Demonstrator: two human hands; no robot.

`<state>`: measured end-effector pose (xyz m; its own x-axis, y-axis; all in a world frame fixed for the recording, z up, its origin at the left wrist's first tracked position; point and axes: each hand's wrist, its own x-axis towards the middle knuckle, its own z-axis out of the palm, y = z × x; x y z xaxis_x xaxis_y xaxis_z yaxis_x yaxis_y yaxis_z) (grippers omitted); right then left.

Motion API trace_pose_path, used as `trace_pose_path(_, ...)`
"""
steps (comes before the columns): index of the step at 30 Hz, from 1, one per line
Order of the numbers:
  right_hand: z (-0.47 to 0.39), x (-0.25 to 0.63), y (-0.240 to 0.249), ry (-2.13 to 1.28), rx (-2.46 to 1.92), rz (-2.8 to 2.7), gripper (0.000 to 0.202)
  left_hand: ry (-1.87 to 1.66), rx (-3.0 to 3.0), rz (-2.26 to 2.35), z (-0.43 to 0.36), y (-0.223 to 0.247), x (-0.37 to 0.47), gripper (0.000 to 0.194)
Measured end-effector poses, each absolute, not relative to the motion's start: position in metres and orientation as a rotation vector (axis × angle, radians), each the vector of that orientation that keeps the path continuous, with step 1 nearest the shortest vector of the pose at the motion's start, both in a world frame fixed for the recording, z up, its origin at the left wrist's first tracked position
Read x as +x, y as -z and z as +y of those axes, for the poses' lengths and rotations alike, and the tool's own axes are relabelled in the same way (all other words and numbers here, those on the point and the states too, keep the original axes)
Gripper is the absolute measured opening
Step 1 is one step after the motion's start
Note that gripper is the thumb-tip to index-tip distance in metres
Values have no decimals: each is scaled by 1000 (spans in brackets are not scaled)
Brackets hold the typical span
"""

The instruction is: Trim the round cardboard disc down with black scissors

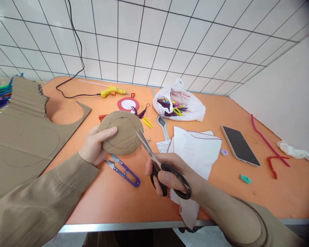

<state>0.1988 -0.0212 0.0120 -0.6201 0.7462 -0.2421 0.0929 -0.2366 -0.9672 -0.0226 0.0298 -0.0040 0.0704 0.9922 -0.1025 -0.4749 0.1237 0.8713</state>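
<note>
A round cardboard disc (pixel 121 132) with a smaller circle drawn on it is gripped at its left edge by my left hand (pixel 96 145), thumb on top. My right hand (pixel 172 171) holds black-handled scissors (pixel 150 152), its fingers in the loops. The blades point up and left, and their tips meet the disc's right part near the drawn line. Just below the disc, purple thread snips (pixel 125 171) lie on the table. A white cloth (pixel 195 147) with dark red edge stitching lies beyond my right hand, partly under it.
Cut cardboard (pixel 28 137) covers the left side. At the back are a yellow glue gun (pixel 113 91) with a black cord, a red-rimmed round piece (pixel 128 104), yellow snips (pixel 147 122) and a white plastic bag (pixel 190 106). A phone (pixel 240 145) and red pipe cleaners (pixel 271 167) lie right.
</note>
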Motion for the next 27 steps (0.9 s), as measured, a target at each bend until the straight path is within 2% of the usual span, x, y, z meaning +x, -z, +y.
trace_pose_path(7,-19,200,-10,-1907,-1041,-1622,51,-1289,856,896,28,0,-25,32)
trace_pose_path(27,-18,199,-10,-1933,-1054,-1614,48,-1281,918,898,28,1,-26,27)
